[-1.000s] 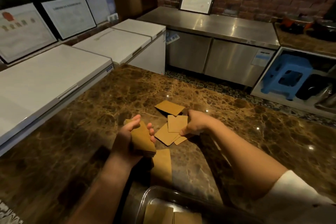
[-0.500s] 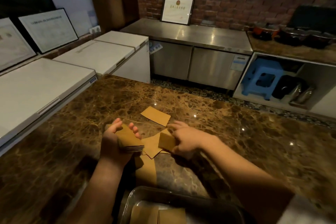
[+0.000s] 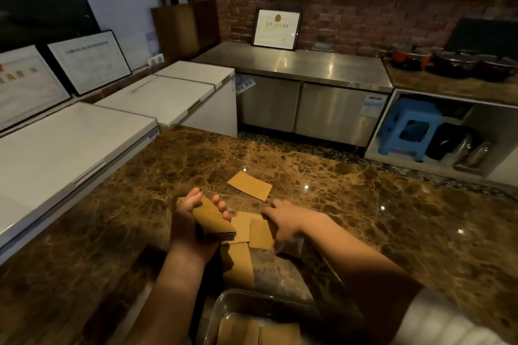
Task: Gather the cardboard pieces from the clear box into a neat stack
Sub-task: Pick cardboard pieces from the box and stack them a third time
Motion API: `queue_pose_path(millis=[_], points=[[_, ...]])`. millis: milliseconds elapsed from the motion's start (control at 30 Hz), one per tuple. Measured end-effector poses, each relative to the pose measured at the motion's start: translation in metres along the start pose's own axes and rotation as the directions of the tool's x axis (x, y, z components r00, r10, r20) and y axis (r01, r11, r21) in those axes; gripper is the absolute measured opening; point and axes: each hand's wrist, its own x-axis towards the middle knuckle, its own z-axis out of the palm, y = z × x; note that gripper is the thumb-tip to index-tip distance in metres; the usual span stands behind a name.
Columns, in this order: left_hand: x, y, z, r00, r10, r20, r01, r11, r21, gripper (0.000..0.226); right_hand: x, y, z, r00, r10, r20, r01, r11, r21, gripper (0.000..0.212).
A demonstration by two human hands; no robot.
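Note:
My left hand (image 3: 183, 232) grips a stack of brown cardboard pieces (image 3: 208, 218), held edge-up above the marble counter. My right hand (image 3: 288, 223) is just right of it and pinches the right edge of a single cardboard piece (image 3: 260, 234). Loose pieces lie around them: one farther back (image 3: 249, 185), one between the hands (image 3: 240, 225), one nearer me (image 3: 238, 265). The clear box (image 3: 224, 304) sits at the bottom edge, with a few cardboard pieces (image 3: 258, 333) inside.
The brown marble counter (image 3: 364, 218) stretches right and back. White chest freezers (image 3: 70, 148) border it on the left. Across a floor gap stand a steel cabinet (image 3: 302, 70) and a shelf with a blue stool (image 3: 406, 129).
My right hand picked one piece out of the loose pile and drew it left toward the stack. My left hand kept its stack and stayed about where it was.

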Motion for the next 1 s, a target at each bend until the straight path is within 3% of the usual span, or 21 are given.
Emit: queue_pose_path(millis=[100,267,300,367,400,500,600,667,733,867,1000], points=[[0.002,0.005,-0.001,0.999,0.039,0.016,-0.039,0.999,-0.010,0.029,-0.005,-0.002,0.002,0.993,0.002,-0.116,0.010,0.994,0.104,0.095],[0.004,0.009,-0.007,0.998,0.067,-0.004,-0.068,0.997,-0.047,0.027,-0.035,0.000,0.016,0.943,-0.053,-0.329,0.066,0.997,0.030,0.076],[0.004,0.007,-0.007,0.997,0.077,-0.007,-0.077,0.996,-0.043,0.026,-0.041,0.000,0.019,0.936,-0.052,-0.348,0.082,0.994,0.073,0.070],[0.004,0.004,-0.005,0.995,0.096,0.000,-0.096,0.995,-0.022,0.025,-0.053,-0.002,0.020,0.928,0.055,-0.367,0.069,0.946,0.317,0.049],[0.004,0.003,-0.004,0.995,0.100,0.010,-0.100,0.995,-0.008,0.024,-0.058,-0.003,0.018,0.924,0.153,-0.350,0.041,0.872,0.488,0.039],[0.004,0.001,0.001,0.994,0.095,0.050,-0.097,0.995,0.038,0.027,-0.078,-0.001,0.009,0.904,0.359,-0.232,0.029,0.490,0.871,0.025],[0.002,-0.001,0.009,0.986,0.081,0.143,-0.099,0.987,0.123,0.033,-0.103,-0.002,0.004,0.905,0.376,-0.200,0.187,0.070,0.980,0.020],[-0.004,-0.007,0.018,0.968,0.070,0.241,-0.128,0.964,0.234,0.036,-0.118,-0.006,0.003,0.901,0.375,-0.220,0.280,-0.111,0.954,0.021],[-0.015,-0.015,0.030,0.946,0.046,0.322,-0.164,0.923,0.349,0.038,-0.130,-0.012,0.003,0.886,0.389,-0.251,0.346,-0.196,0.918,0.025],[-0.031,-0.032,0.047,0.873,-0.059,0.485,-0.163,0.901,0.402,0.045,-0.142,-0.021,0.000,0.849,0.438,-0.294,0.430,-0.252,0.867,0.031],[-0.028,-0.039,0.051,0.868,-0.080,0.490,-0.161,0.888,0.431,0.069,-0.144,-0.022,-0.002,0.785,0.548,-0.288,0.511,-0.311,0.801,0.031]])
